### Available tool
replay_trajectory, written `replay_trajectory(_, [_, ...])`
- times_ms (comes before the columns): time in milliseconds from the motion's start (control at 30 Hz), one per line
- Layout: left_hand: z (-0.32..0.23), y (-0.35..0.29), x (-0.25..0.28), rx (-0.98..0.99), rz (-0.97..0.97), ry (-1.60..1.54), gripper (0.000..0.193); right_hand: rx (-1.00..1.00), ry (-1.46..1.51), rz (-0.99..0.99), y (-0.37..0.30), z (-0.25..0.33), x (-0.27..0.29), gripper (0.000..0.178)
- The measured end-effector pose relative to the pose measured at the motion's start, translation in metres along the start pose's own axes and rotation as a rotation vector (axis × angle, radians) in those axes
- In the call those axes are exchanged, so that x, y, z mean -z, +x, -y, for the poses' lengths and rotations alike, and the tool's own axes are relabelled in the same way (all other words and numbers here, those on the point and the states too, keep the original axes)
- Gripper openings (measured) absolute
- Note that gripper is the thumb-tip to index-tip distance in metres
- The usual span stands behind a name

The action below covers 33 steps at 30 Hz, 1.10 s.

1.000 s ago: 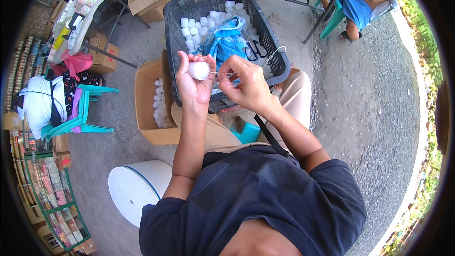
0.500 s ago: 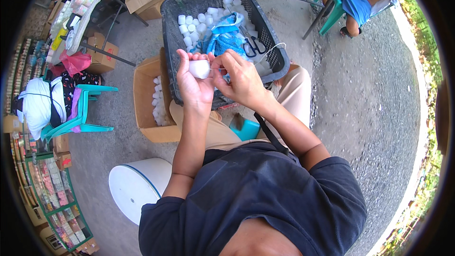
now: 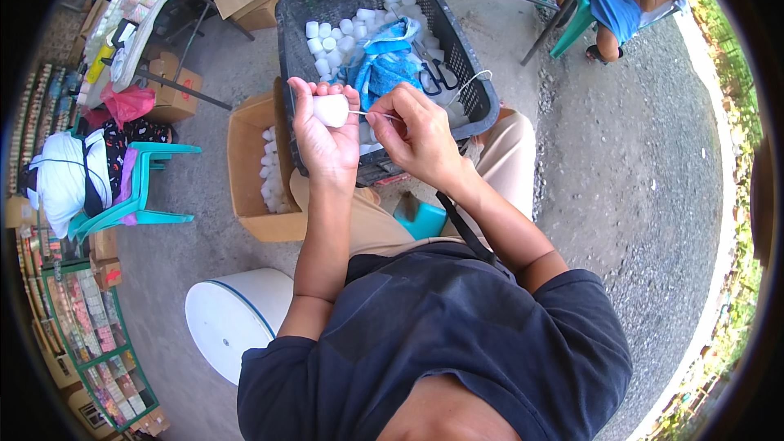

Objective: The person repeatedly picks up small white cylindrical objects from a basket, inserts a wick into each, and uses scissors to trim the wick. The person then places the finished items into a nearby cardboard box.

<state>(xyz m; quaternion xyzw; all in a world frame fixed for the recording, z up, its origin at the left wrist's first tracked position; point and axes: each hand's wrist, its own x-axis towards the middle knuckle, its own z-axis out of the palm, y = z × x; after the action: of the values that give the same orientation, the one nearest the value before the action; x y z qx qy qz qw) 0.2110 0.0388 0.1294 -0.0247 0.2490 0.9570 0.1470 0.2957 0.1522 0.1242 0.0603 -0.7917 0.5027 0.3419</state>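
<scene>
A short white cylinder that looks like a votive candle (image 3: 330,111) lies across the fingers of my left hand (image 3: 328,151), which is turned palm up with the thumb alongside. From the candle's right end a thin white wick (image 3: 360,113) runs straight to my right hand (image 3: 425,137), whose thumb and forefinger pinch it. Both hands are over the near side of a black plastic basket (image 3: 286,41). In it are several white candles (image 3: 331,45), a blue patterned cloth (image 3: 380,65) and dark-handled scissors (image 3: 441,79), all beyond my hands.
A cardboard box (image 3: 247,175) with more white candles stands left of the basket. Near my left elbow is a white tub (image 3: 233,318). A teal chair (image 3: 151,188) holds bags; tables (image 3: 159,12) stand farther off. At the far right sits another person (image 3: 608,12) on a chair.
My left hand has shifted slightly left with the candle, and my right hand has drawn apart from it. More wick shows between them. The seated person now holds something yellow.
</scene>
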Motion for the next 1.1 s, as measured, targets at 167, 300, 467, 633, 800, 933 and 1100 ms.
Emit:
replay_trajectory(167, [0.004,-0.011,-0.006,0.151,0.093,-0.06,0.017,-0.044,-0.004,-0.003,0.005,-0.001,-0.002,0.013])
replay_trajectory(300, [-0.002,-0.007,0.008,0.181,0.202,-0.036,0.02,-0.136,0.012,-0.029,0.005,-0.002,0.005,0.012])
replay_trajectory(467, [0.01,-0.015,0.009,0.023,0.278,0.145,0.033,-0.251,0.133,-0.052,0.007,0.001,0.003,0.015])
replay_trajectory(633, [0.017,-0.014,0.011,-0.012,0.326,0.156,0.034,-0.306,0.315,-0.124,0.004,-0.011,-0.006,0.023])
replay_trajectory(800, [0.003,-0.012,0.016,0.122,0.41,0.304,0.036,-0.288,0.398,0.066,0.015,-0.016,0.008,0.021])
replay_trajectory(933, [-0.021,-0.007,0.013,0.139,0.501,0.674,0.037,0.068,-0.072,0.263,0.05,-0.014,0.041,0.027])
replay_trajectory(1100, [-0.022,-0.012,0.01,0.063,0.5,0.72,0.027,0.321,-0.252,0.254,0.072,-0.01,0.037,0.014])
